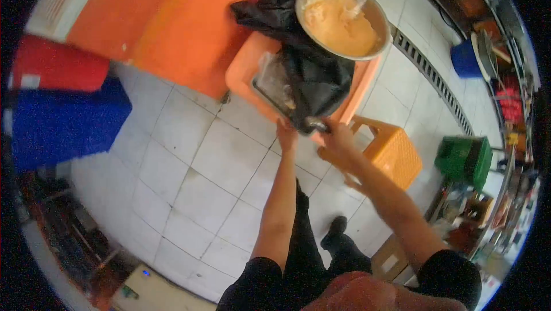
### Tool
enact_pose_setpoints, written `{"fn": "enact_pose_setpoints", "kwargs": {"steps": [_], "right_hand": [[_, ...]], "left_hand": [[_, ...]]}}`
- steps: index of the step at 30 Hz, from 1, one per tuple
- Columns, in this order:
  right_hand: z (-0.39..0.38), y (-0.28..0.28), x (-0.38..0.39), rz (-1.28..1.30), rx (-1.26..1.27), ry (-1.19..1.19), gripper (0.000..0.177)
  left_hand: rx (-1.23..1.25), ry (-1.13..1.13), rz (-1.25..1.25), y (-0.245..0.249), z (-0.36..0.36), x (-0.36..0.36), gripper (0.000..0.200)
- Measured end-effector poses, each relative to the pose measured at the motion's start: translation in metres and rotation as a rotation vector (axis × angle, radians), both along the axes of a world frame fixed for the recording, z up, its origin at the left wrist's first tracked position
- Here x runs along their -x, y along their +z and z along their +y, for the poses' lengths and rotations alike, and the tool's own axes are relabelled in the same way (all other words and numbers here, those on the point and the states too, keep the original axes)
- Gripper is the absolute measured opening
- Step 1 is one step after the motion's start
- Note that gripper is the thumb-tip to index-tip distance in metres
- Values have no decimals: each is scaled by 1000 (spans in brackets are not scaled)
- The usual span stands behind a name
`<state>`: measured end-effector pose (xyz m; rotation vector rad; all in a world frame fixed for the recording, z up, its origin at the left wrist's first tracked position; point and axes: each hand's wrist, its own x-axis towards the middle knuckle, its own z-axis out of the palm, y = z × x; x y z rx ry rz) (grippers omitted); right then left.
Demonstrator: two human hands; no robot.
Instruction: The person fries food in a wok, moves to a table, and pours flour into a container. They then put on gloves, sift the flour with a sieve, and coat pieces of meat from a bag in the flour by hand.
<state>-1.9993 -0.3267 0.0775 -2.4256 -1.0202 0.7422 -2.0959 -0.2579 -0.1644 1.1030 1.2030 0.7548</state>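
Observation:
My left hand (286,134) is at the near edge of a dark-rimmed tray (270,97), its fingers closed around something partly hidden there. Clear plastic (274,72) lies over the tray. Beside it, my right hand (337,138) is closed on something with a shiny metallic end, too blurred to name. Crumpled black plastic (321,81) drapes across the peach-coloured tub (241,70) beneath. A steel bowl (385,32) of pale orange paste (338,24) stands at the far end of the tub, on the black plastic, with a clear piece of plastic in the paste.
Right of the tub stands an orange plastic stool (396,156). An orange surface (172,18) lies at far left, near a red container (60,64) and a blue one (63,121). A green crate (464,159) and a blue bucket (465,58) stand right, beyond a floor drain (430,72).

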Motion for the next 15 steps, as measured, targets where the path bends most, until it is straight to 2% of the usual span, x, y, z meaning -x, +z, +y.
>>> {"fn": "enact_pose_setpoints", "kwargs": {"steps": [1,2,3,4,5,6,7,8,9,10,12,14,15], "right_hand": [[-11,-15,13,-29,-115,-51,23],[-25,-11,26,90,-114,-116,18],[-45,-5,38,203,-118,-185,14],[-77,-14,47,84,-129,-83,12],[-111,-5,64,352,-37,-230,16],[-148,-6,80,488,-89,-317,36],[-188,18,87,475,37,-278,41],[-231,17,104,463,69,-372,45],[-273,48,114,475,121,-441,47],[-316,82,125,496,168,-509,49],[-413,110,161,451,161,-693,49],[-505,114,210,195,0,-929,38],[-551,128,222,91,54,-1028,37]], "left_hand": [[68,-57,116,39,9,9,43],[129,-115,229,66,21,14,42],[-297,-374,455,40,18,31,43],[-751,-625,638,-1,8,57,44],[-539,-679,536,11,-2,74,42],[-8,-614,286,31,-23,91,39],[399,-539,138,45,-45,107,37],[598,-545,120,51,-67,128,35],[721,-550,145,47,-83,148,33],[740,-642,265,81,-101,155,35],[972,-550,326,43,-131,177,41],[694,-905,580,73,-178,185,47],[650,-1020,635,92,-203,169,49]]}}
